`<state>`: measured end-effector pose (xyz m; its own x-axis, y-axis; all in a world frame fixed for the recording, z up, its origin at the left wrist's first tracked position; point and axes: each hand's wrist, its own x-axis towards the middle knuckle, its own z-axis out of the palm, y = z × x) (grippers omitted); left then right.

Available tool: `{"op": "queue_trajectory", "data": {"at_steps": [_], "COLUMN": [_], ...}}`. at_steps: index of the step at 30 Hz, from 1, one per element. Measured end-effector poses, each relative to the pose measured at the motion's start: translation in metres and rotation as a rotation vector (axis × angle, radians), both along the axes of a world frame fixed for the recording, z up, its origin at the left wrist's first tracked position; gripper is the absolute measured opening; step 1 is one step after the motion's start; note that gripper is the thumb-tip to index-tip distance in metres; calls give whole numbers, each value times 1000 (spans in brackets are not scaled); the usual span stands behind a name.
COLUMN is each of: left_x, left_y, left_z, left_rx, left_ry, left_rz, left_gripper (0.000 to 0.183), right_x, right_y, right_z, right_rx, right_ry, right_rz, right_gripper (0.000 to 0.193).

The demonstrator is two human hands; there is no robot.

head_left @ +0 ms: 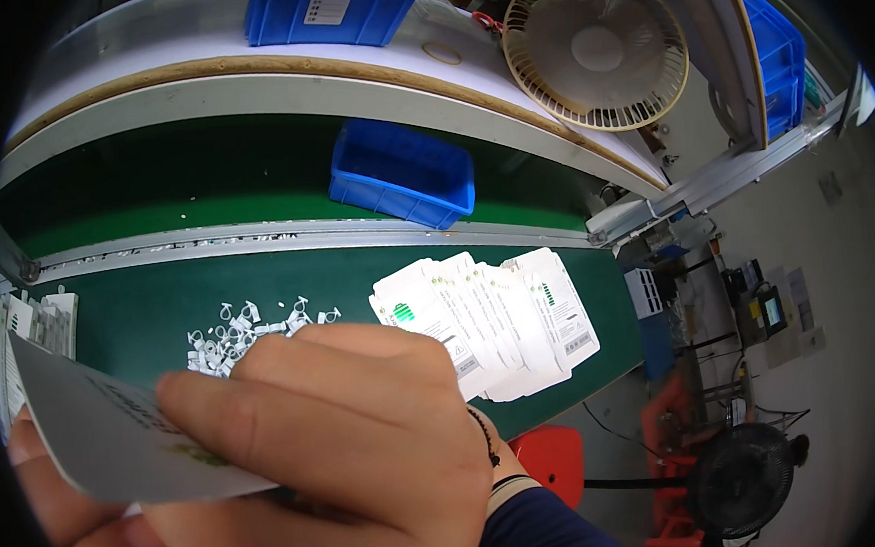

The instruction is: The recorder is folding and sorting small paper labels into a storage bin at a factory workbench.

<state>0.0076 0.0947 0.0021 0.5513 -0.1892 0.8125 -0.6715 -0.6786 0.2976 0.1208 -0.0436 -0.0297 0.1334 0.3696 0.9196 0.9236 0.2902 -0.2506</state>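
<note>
A white printed piece of card [87,433], like a flattened carton, is held up close at the lower left, tilted. My right hand [358,419] grips its near part, with the index finger lying over the printed face and the thumb below. Fingers of my left hand [48,495] show behind its lower left edge, bent against it; the rest of that hand is hidden. Beyond my knuckles, a pile of small white plastic ring-shaped clips [238,342] lies on the green table [146,296], partly covered by my right hand. Right of them, flat white printed cartons [494,327] lie fanned in an overlapping stack.
More white cartons [49,320] stand at the far left edge. A blue bin [403,186] sits behind the metal rail. Above is a shelf with another blue bin [323,16] and a fan [596,53]. On the right are a red stool [551,461] and a black fan [742,480].
</note>
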Motion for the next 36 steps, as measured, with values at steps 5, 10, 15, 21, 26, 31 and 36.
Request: {"op": "queue_trajectory", "data": {"at_steps": [5, 10, 15, 21, 26, 31, 36], "left_x": [-16, -12, -12, -16, -3, -10, -17], "left_y": [-8, -4, -20, -23, -28, -17, 7], "left_z": [7, 5, 3, -3, -14, -12, 5], "left_rx": [37, 79, -29, -60, -101, -144, -101], "left_ry": [202, 147, 129, 125, -19, -65, 87], "left_rz": [104, 101, 120, 117, 252, 189, -657], "left_gripper": [29, 28, 28, 28, 19, 24, 7], "right_x": [3, 4, 4, 5, 7, 19, 64], "right_y": [-2, -3, -13, -17, -20, -18, -10], "right_z": [-4, -4, 0, 4, 6, 6, -38], "right_rx": [-14, -9, -21, -62, -129, -180, -336], "right_ry": [-64, -76, -84, -71, -74, 13, 428], "right_rz": [-15, -2, 0, -18, -35, 24, 53], "right_gripper": [25, 29, 31, 25, 24, 20, 18]}}
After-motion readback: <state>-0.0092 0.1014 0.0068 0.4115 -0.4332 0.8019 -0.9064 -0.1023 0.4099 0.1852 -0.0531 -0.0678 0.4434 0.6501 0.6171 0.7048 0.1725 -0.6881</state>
